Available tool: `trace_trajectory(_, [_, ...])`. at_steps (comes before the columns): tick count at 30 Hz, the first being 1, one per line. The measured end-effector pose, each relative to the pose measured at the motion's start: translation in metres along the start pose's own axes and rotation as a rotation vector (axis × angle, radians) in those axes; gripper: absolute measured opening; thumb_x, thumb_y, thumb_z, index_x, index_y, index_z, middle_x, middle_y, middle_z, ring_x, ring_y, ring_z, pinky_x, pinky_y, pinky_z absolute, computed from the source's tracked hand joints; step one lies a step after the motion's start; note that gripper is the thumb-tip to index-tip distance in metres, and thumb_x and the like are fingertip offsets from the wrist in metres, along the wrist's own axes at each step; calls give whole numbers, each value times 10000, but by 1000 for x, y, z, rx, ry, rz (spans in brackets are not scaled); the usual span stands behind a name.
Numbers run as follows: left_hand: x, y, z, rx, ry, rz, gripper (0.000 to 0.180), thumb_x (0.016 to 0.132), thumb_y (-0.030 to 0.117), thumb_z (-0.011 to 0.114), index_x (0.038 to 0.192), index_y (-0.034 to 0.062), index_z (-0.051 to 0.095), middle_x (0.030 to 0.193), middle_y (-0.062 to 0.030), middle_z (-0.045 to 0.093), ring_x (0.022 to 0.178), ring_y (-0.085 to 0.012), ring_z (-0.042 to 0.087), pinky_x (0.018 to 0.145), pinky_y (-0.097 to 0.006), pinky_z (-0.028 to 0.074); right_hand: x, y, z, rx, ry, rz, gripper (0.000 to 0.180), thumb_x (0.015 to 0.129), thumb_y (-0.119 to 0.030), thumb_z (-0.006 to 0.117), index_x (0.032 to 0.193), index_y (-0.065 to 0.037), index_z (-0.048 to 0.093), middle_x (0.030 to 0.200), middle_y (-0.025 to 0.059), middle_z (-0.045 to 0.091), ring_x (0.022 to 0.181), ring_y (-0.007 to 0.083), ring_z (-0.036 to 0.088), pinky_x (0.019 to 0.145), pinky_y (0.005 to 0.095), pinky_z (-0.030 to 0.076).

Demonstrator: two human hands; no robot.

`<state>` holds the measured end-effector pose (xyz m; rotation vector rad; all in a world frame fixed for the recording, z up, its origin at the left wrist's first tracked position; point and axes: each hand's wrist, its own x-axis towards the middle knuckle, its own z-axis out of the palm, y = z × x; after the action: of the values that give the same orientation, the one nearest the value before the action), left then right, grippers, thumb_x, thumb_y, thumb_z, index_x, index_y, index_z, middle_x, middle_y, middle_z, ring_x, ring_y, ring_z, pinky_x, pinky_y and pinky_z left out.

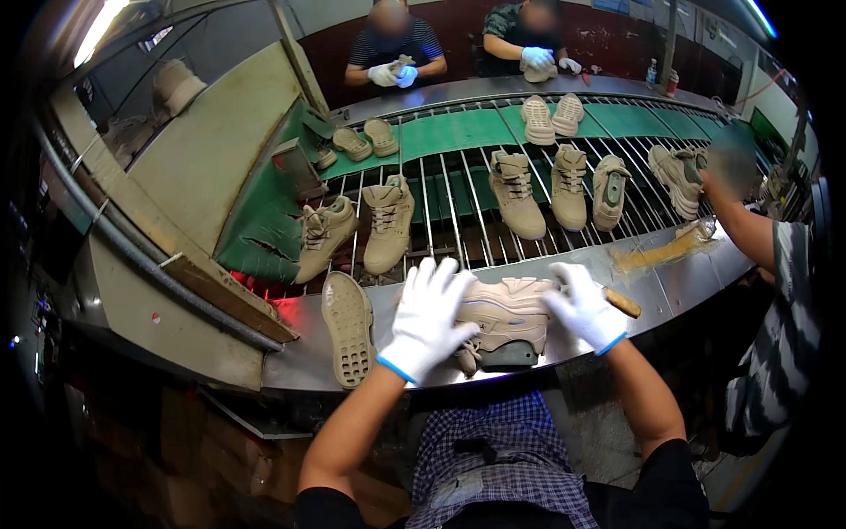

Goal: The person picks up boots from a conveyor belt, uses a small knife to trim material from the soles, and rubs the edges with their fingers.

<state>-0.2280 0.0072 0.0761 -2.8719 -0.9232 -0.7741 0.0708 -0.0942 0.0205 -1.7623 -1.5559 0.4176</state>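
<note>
This is a shoe factory: tan boots (517, 196) stand on metal rods (450, 203) by a green belt (449, 134). Gloved workers (392, 48) handle shoes (539, 74) opposite.

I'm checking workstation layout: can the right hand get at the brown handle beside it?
Probably yes: the brown handle lies just right of the right hand, its outer end uncovered, though that hand would first have to leave the shoe it seems to touch.

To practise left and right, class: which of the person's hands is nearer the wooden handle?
Right. The right hand is just left of the wooden handle; whether they touch is unclear. The left hand is farther off, across the shoe lying between both hands.
</note>
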Motion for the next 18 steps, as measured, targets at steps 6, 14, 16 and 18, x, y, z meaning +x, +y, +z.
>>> trace_trajectory(6, [-21,1,-13,90,-350,-249,886,756,595,879,1490,179,608,1224,-157,655,1141,-359,651,975,-489,537,-29,103,-61,-812,-89,303,446,914,-209,690,1353,-173,622,1260,166,641,1144,402,646,951,544,557])
trace_trajectory(14, [-7,7,-3,-25,-553,-274,897,816,628,819,1482,99,534,1353,-141,631,1198,-351,680,956,-492,589,-29,38,-80,249,-112,733,379,1087,-279,587,1371,-30,612,950,84,693,746,149,662,665,325,572])
trace_trajectory(16, [8,6,-8,-26,-669,-268,863,819,632,815,1432,84,552,1358,-148,639,1180,-356,697,957,-494,589,-34,-40,-61,127,-353,551,435,1048,-274,655,1410,-37,610,952,98,707,785,191,691,711,354,582])
trace_trajectory(18, [12,1,-5,-40,-669,-252,849,815,647,811,1398,81,563,1338,-156,650,1169,-357,707,950,-492,590,-41,-73,-39,-146,-432,92,463,1009,-348,695,1356,-42,677,1042,213,743,906,364,743,858,464,589])
